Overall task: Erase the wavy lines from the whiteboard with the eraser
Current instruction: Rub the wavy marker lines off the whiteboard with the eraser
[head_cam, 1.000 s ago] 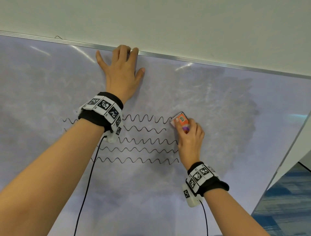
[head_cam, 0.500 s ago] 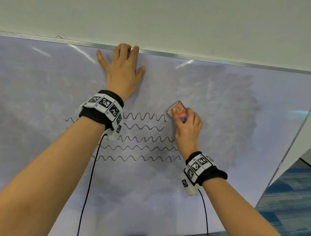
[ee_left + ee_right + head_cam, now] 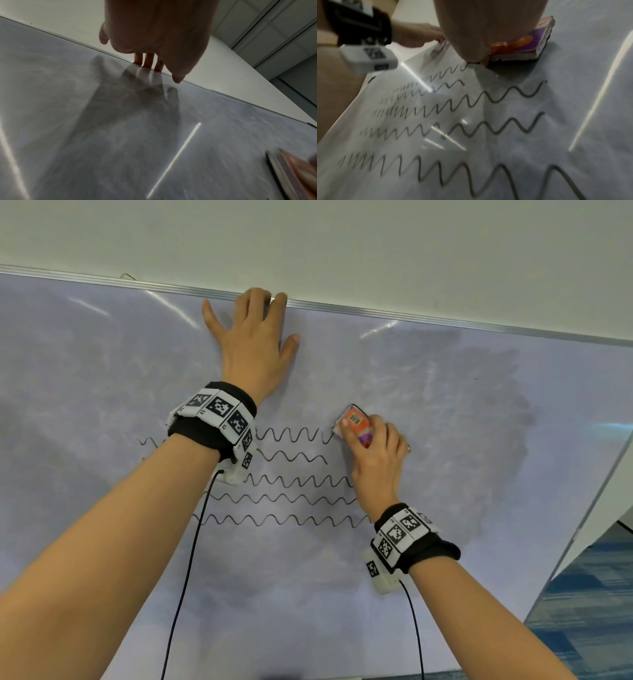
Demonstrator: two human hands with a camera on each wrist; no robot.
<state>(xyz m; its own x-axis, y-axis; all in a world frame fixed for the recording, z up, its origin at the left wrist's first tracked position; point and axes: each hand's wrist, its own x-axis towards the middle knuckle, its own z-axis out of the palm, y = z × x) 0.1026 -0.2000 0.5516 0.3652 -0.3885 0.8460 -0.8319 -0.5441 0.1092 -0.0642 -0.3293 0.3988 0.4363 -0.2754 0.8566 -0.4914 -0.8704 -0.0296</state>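
Note:
Several black wavy lines [image 3: 291, 494] run across the middle of the smudged whiteboard [image 3: 102, 364]. An orange and purple eraser [image 3: 352, 421] lies flat against the board at the right end of the top line, and my right hand [image 3: 373, 453] grips it. In the right wrist view the eraser [image 3: 527, 44] meets the top line's end, with the wavy lines [image 3: 471, 102] below it. My left hand [image 3: 255, 337] presses flat on the board near its top frame, fingers straight; the left wrist view shows its fingertips [image 3: 148, 61] at the frame.
The whiteboard's metal top frame [image 3: 411, 318] runs under a pale wall [image 3: 342, 244]. Its right edge [image 3: 592, 508] slants down beside blue carpet [image 3: 589, 611]. Thin black cables [image 3: 186, 570] hang from both wrist cameras in front of the board.
My right hand has slid the eraser up and slightly left, and the right ends of the top two wavy lines are now wiped away. The left hand stays pressed on the board.

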